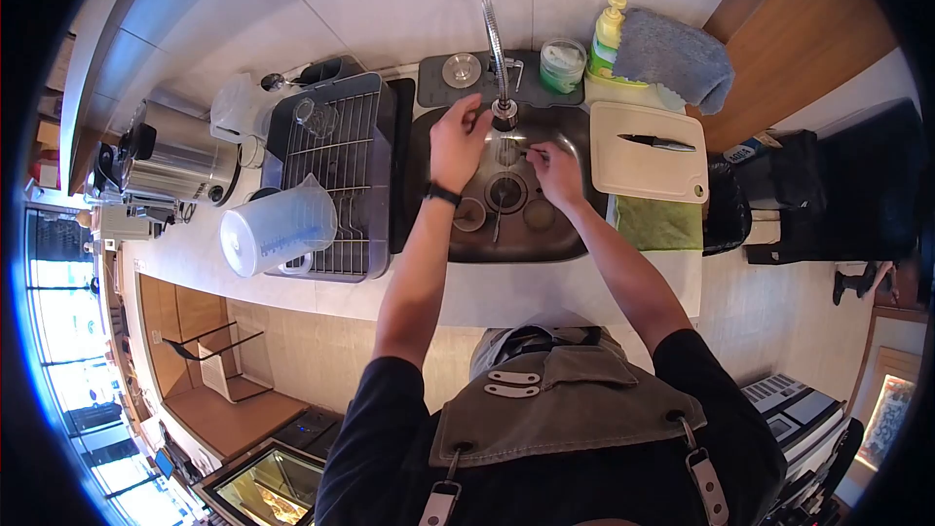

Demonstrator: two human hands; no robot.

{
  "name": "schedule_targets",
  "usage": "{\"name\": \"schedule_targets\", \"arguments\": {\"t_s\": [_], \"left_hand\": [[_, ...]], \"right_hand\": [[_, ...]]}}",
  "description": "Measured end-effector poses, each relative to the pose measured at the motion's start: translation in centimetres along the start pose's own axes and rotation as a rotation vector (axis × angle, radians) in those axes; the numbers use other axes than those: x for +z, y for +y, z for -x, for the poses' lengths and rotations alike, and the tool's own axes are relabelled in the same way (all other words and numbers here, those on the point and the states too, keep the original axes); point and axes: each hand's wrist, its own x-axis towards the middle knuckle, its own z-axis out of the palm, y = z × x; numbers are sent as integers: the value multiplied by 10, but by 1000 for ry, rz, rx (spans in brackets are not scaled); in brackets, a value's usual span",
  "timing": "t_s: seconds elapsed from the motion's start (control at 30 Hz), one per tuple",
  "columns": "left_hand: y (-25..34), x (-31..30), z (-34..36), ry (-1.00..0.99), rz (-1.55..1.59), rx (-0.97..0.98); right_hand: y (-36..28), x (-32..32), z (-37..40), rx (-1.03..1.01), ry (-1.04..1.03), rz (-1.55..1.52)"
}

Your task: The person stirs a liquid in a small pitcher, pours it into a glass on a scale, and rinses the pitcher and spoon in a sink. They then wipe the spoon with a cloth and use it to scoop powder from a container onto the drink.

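My left hand [460, 144], with a black wristband [442, 196], is raised over the left side of the sink [458, 246], beside the faucet head [504, 115]. Its fingers are loosely bent and apart, with nothing visible in them. Over the sink's right side, my right hand [556, 173] is closed in a pinch; a small dark tip shows at its fingers, too small to name. Between the hands, a clear glass-like shape sits under the faucet. A spoon [498, 224] lies across the drain [506, 193], and a small cup [469, 214] stands at the sink's left.
Left of the sink, a dish rack [364, 151] carries a tipped plastic pitcher [282, 226] and a glass. To the right, a knife [656, 142] lies on a white cutting board [643, 175] beside a green cloth [658, 224]. Behind stand a soap bottle [608, 34] and a tub [562, 65].
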Motion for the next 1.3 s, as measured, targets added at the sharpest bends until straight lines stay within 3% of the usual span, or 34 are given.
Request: {"name": "schedule_targets", "arguments": {"t_s": [0.03,0.13,0.27,0.33,0.43,0.53,0.63,0.73,0.93,1.23,1.3], "left_hand": [[6,-8,12,40,52,-51],[23,-38,58,-2,24,-159],[26,-63,143,-172,79,-211],[29,-78,182,-321,91,-362],[35,-88,224,-336,112,-460],[40,-87,242,-331,154,-505],[51,-89,234,-347,116,-429],[52,-95,226,-343,103,-377],[46,-113,220,-307,122,-354],[38,-110,214,-420,89,-347],[37,-110,212,-438,99,-334]], "right_hand": [[1,5,-2,-95,3,205],[16,16,3,-313,-14,239],[24,8,26,-376,30,288],[23,-6,40,-375,69,274],[11,-22,53,-217,94,245],[22,-6,35,-52,65,-80],[15,11,4,388,-39,-475],[16,25,-14,547,-18,-648],[19,7,5,544,30,-643],[12,12,8,512,68,-619],[8,32,7,389,92,-536]]}}
